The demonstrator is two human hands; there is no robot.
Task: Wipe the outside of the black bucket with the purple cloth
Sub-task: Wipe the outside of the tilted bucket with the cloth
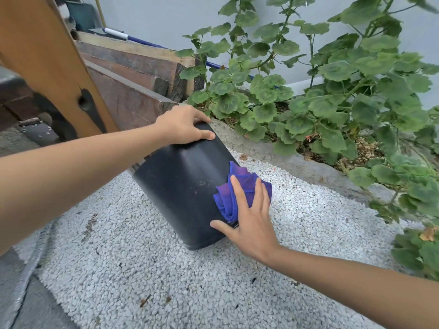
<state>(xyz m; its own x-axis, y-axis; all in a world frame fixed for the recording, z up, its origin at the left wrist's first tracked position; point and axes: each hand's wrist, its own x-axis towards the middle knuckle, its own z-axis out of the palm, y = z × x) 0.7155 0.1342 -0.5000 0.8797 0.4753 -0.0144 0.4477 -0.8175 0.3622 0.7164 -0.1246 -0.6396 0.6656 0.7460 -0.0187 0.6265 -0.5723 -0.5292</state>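
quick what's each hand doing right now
Left hand: closed on the upper end of the tilted black plastic bucket.
Right hand: open, fingers spread, pressing the crumpled purple cloth against the bucket's side.

hands point(187, 125): 2 | black bucket point(180, 186): 1 | purple cloth point(228, 198): 1 | wooden post point(47, 55): 1

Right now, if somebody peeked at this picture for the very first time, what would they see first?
Probably the black bucket, tipped over on white gravel in the middle, with a bright purple cloth pressed on its side by the right hand. The left hand grips the bucket's upper end. Next come the big green plants filling the right side.
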